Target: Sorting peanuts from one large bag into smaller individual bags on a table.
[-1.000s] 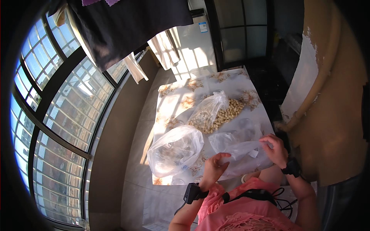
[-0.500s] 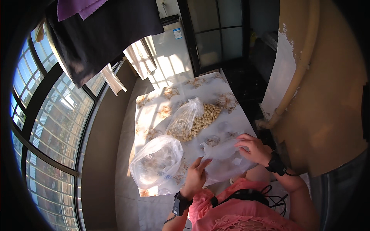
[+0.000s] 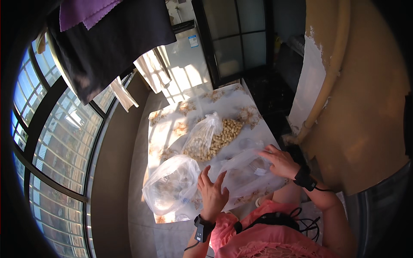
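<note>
A thin clear plastic bag (image 3: pixel 243 172) lies loosely spread at the near right of the table. My right hand (image 3: pixel 282 163) is at its upper right edge, with the fingertips closed on the film. Over the bag's left side, my left hand (image 3: pixel 213 193) is open, thumb and fingers apart, holding nothing. Just left of that hand, a second clear bag (image 3: pixel 170 182) stands puffed open; folds of plastic show inside it. Farther back lies a clear bag (image 3: pixel 201 137) with unshelled peanuts (image 3: pixel 228 131), many of them exposed at its right side.
A flower-patterned cloth (image 3: pixel 165 116) covers the table. Dark clothing (image 3: pixel 112 47) hangs at the upper left, beside barred windows (image 3: pixel 69 137). A white appliance (image 3: pixel 185 64) stands behind the table. On the right, a pipe (image 3: pixel 327 94) runs along the wall.
My left hand has let go of the plastic bag and opened, moving slightly left. The bag now lies flatter and wider. My right hand stays at its edge.
</note>
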The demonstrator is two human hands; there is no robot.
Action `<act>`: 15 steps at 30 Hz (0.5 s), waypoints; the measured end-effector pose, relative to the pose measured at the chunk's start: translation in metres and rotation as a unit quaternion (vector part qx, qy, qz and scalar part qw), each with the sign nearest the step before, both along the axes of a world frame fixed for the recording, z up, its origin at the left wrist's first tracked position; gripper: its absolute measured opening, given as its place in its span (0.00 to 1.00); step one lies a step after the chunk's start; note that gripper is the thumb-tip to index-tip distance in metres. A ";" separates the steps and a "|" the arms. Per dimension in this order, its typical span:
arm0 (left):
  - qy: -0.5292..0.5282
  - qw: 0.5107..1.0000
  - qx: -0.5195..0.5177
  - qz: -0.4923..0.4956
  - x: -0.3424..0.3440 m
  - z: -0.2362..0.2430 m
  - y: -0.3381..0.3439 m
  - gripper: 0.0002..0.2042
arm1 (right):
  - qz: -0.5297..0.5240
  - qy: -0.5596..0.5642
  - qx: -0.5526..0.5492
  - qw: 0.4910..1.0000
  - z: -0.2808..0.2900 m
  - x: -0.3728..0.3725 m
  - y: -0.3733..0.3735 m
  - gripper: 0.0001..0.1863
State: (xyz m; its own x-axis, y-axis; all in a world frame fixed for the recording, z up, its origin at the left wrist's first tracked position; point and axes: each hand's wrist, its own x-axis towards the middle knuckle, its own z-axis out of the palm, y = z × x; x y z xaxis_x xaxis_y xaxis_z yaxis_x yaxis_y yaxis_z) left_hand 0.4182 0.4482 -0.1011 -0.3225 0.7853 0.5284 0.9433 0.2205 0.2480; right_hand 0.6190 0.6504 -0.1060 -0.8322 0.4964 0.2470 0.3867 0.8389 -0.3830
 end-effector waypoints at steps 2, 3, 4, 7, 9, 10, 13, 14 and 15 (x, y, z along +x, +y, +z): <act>-0.017 0.996 0.051 -0.078 0.002 0.000 0.002 0.26 | 0.007 0.010 -0.034 0.999 0.000 0.001 0.004 0.36; -0.035 0.982 0.101 -0.154 0.004 0.000 0.002 0.26 | 0.015 0.019 -0.068 0.997 0.001 0.001 0.005 0.34; -0.092 0.963 0.065 -0.243 0.005 -0.010 0.003 0.22 | 0.015 0.019 -0.069 0.997 0.004 0.001 0.007 0.34; -0.096 0.960 -0.031 -0.261 0.025 -0.020 0.017 0.19 | 0.086 -0.021 -0.100 0.991 0.013 -0.002 0.009 0.30; -0.026 0.975 -0.030 -0.218 0.024 -0.040 0.022 0.16 | 0.077 -0.061 -0.124 0.987 0.024 -0.002 0.005 0.26; -0.008 0.977 -0.090 -0.193 0.022 -0.044 0.021 0.16 | 0.076 -0.059 -0.123 0.988 0.027 -0.002 0.002 0.26; 0.012 0.974 -0.132 -0.182 0.014 -0.055 0.019 0.14 | 0.072 0.062 -0.054 0.994 0.035 -0.005 -0.013 0.20; 0.015 0.974 -0.114 -0.197 0.012 -0.057 0.018 0.13 | 0.100 0.115 -0.030 0.988 0.044 -0.008 -0.024 0.18; 0.015 0.974 -0.116 -0.193 0.010 -0.059 0.021 0.13 | 0.128 0.168 -0.006 0.977 0.051 -0.013 -0.032 0.16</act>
State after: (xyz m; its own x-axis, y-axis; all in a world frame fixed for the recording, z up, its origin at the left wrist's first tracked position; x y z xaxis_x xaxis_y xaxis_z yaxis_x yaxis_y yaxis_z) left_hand 0.4279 0.4688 -0.1596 0.0326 0.9446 0.3265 0.9731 -0.1045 0.2053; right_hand 0.6056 0.6181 -0.0554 -0.8022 0.2878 0.5231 0.0161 0.8862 -0.4630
